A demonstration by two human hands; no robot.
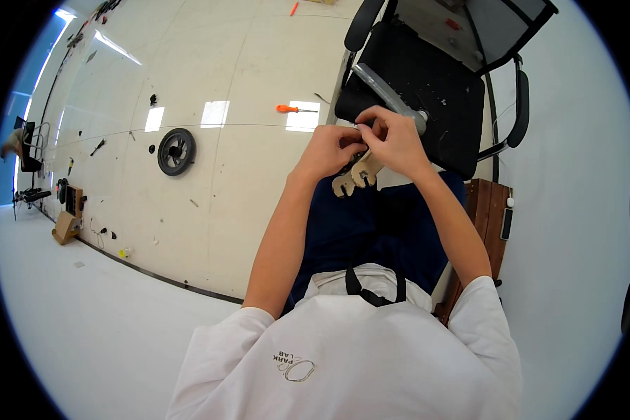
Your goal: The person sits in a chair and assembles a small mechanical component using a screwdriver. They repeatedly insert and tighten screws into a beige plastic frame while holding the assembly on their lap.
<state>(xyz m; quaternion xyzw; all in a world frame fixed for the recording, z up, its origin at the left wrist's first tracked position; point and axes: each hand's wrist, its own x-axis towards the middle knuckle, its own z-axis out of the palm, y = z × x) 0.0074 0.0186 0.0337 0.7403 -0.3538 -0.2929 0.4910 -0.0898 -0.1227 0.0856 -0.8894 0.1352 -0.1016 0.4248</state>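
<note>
Both my hands meet above my lap at the chair's front edge, over a wheel fork with a grey tube (385,89) and two tan, slotted ends (363,174). The tube lies across the black chair seat (451,105), while the slotted ends point toward me. My left hand (327,152) is closed, its thumb and fingertips pinched together beside the fork. Opposite it, my right hand (397,143) pinches close to the left fingertips, partly covering the fork's middle. Whatever small piece lies between the fingers is too hidden to name.
On the cream surface to the left are a black-tyred wheel (177,152), an orange-handled screwdriver (295,109) and scattered small parts. An open cardboard box (66,227) stands far left. A brown wooden box (486,217) is beside my right leg, near the white wall.
</note>
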